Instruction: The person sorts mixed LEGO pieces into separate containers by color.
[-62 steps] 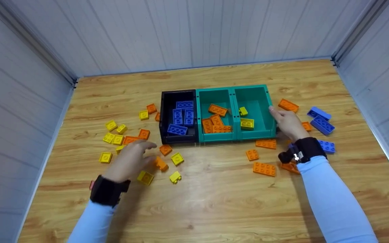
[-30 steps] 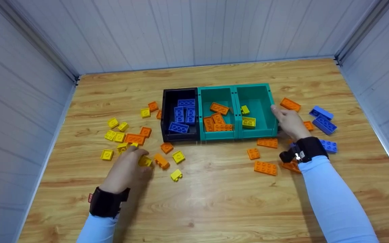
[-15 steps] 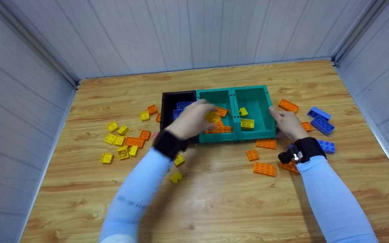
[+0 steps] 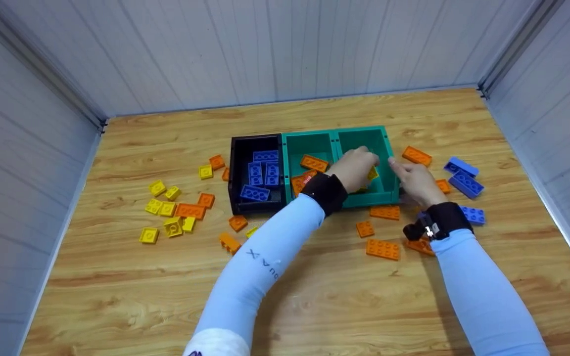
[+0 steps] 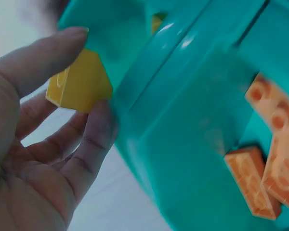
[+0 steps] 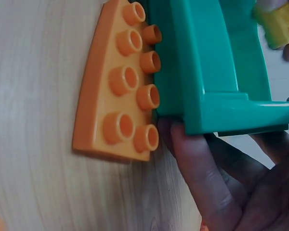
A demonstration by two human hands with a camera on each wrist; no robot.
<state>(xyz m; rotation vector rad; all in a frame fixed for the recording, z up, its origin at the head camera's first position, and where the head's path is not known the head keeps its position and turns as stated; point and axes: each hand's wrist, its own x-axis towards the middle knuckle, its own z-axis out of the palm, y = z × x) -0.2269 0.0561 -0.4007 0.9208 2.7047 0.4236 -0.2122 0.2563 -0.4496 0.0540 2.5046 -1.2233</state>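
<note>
Between thumb and fingers of my left hand (image 4: pixel 356 168) is a yellow toy brick (image 5: pixel 84 84), pinched over the right-hand green bin (image 4: pixel 376 199). The left wrist view shows the brick right at the bin's wall. My right hand (image 4: pixel 417 183) grips that same bin at its right side, thumb at the rim and fingers low against the outer wall in the right wrist view. The middle green bin (image 4: pixel 309 138) holds several orange bricks (image 4: pixel 314 163), partly covered by my left wrist. Blue bricks (image 4: pixel 255 193) lie in the black bin (image 4: pixel 234 173) at the left of the row.
Yellow bricks (image 4: pixel 149 235) and orange bricks (image 4: pixel 190 211) lie scattered left of the bins. To the right are more orange bricks (image 4: pixel 383 249) and several blue bricks (image 4: pixel 466 184), some close by my right wrist. White panel walls (image 4: pixel 295 49) enclose the wooden table (image 4: pixel 314 296).
My left hand has picked up a yellow brick from the left side of the table and carried it right, across the black and middle bins, to the right-hand bin. My right hand stays at the bin.
</note>
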